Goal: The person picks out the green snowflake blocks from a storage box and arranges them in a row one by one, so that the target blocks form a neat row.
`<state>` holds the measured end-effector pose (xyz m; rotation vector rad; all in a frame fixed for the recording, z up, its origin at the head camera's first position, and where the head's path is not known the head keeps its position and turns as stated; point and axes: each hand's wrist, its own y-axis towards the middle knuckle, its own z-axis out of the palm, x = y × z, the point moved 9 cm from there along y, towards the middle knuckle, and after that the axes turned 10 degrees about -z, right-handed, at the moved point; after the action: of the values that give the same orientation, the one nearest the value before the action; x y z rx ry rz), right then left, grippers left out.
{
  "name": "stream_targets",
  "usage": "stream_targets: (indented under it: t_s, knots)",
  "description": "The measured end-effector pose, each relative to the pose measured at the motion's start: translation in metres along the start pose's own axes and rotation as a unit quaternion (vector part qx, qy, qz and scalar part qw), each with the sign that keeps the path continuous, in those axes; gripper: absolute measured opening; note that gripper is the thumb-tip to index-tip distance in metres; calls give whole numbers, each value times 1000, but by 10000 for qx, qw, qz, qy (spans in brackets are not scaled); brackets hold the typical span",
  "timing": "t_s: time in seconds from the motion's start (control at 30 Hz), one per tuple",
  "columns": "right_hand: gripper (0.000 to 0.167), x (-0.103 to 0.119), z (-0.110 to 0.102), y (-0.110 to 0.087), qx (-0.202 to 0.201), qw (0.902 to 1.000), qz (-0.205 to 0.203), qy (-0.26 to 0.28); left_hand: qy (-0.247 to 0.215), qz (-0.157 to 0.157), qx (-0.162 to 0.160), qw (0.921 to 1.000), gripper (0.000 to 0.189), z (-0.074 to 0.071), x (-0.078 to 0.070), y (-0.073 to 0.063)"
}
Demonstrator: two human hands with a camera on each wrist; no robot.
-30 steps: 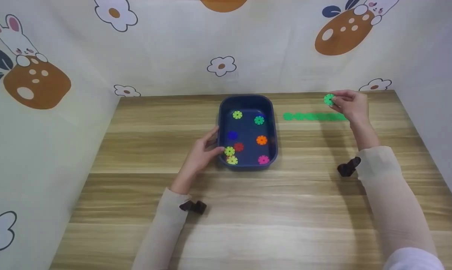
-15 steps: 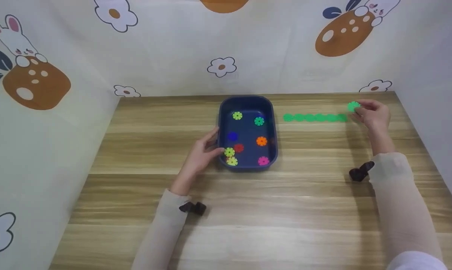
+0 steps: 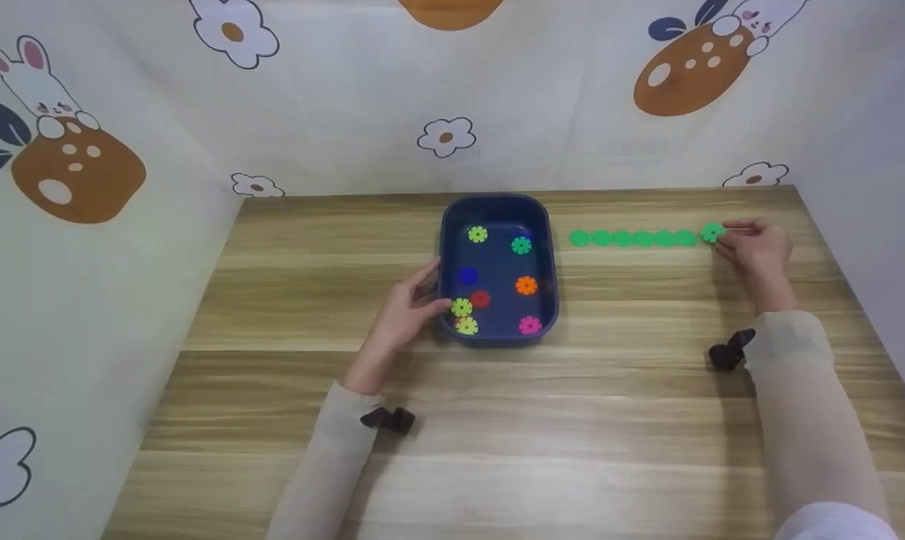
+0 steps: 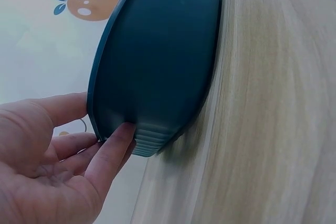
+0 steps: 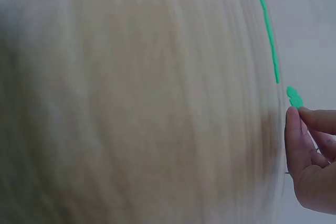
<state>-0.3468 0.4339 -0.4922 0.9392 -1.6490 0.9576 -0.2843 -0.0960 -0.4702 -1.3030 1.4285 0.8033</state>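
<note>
A green snowflake disc [image 3: 712, 232], a flat toy piece with a notched rim, is pinched between the thumb and fingertips of my right hand [image 3: 759, 249]. It is just past the right end of a straight row of green snowflake discs [image 3: 642, 238], with a small gap between. In the right wrist view the held disc [image 5: 295, 98] appears above the fingertips. My left hand [image 3: 403, 311] holds the left side of a dark blue plastic bin [image 3: 553, 300], thumb at the rim and other fingers against its outer wall. The left wrist view shows fingertips on this wall [image 4: 152, 66].
Inside the bin lie several loose discs, among them an orange disc [image 3: 526, 286], a pink disc [image 3: 530, 325] and a green disc [image 3: 522, 245]. A printed curtain [image 3: 332, 112] rises behind the wood-grain table [image 3: 497, 450] and along both sides.
My right hand has carried the green disc rightward and then toward me, down to the row's right end, uncovering the row. My left hand and the bin have stayed put.
</note>
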Motion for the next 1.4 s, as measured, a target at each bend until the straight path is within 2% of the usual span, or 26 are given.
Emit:
stream_targets:
  t_s: [0.17,0.3,0.53,0.77,1.0,1.1,1.23,1.4]
  knots:
    - [24,-3,0,1,179,9955,-10,-925,-45,-19,34,10000,67,1,0,-1]
    - [31,-2,2,-1,316,9899,-93,-1379,-93,-9,43,9999,67,1,1,-1]
    - [39,3,3,-4,423,9823,-264,-1805,-75,5,41,10000,68,1,1,-1]
    - [44,9,-1,-4,317,9711,-547,-2301,-173,46,101,9998,66,2,0,-2]
    - [43,13,2,-5,278,9817,-425,-1835,-138,11,78,9999,67,1,-1,-2]
    - [43,19,5,-5,274,9830,-474,-1754,-163,4,83,9998,67,1,-1,-1]
    - [44,27,9,-6,309,9792,-562,-1925,-162,51,96,9998,67,1,-1,-2]
    - [42,39,20,-7,309,9800,-879,-1761,-166,49,95,9998,68,1,0,-2]
